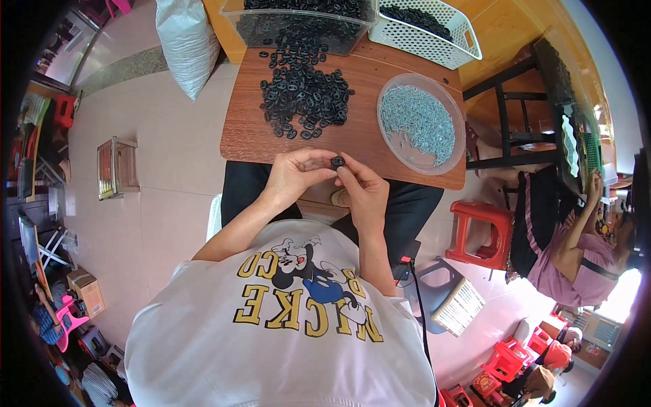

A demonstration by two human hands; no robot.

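Just in front of the table's near edge, my two hands meet at a small black oval plastic piece (338, 162). My left hand (293, 178) pinches it from the left, fingertips against its side. From the right, the thumb and forefinger of my right hand (364, 195) close on the same piece. Whether a screw is also between the fingers is too small to tell. Beyond my hands, a heap of similar black oval pieces with holes (302, 98) lies on the wooden table (241, 129). A round clear tray (386, 144) to the right holds many small silvery screws (422, 122).
At the table's far side stand a clear bin (339, 42) full of black pieces and a white perforated basket (424, 49) with more. A white sack (186, 47) stands on the floor at left. A red stool (480, 234) and a seated person (576, 251) are at right.
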